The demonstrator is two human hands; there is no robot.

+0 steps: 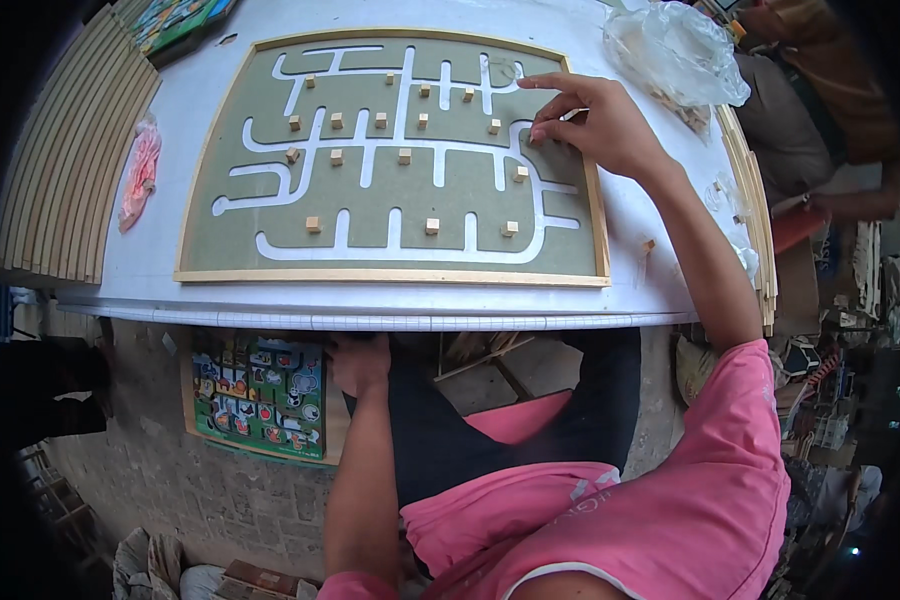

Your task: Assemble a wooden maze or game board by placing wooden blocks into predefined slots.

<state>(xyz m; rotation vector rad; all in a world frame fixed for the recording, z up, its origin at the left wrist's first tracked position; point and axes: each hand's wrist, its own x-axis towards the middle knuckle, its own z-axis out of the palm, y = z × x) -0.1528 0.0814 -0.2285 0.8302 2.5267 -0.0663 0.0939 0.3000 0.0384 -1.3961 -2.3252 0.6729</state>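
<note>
apparently holding the right hand (605, 118), loosely curled, over the far right of the board (228, 238), set flat on the surface (160, 240), likely to steady the spaced blocks (432, 227); can't tell if pinching anything. with left hand (360, 366) near, below the surface; can't tell its grip.

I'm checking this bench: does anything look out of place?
Nothing looks plainly broken. A crumpled pink plastic lies loose left of the grooved board, like stray packaging. A smudge-like patch by the right hand, near the board's upper-right corner, interrupts its even surface; I can't tell what it is.
</note>
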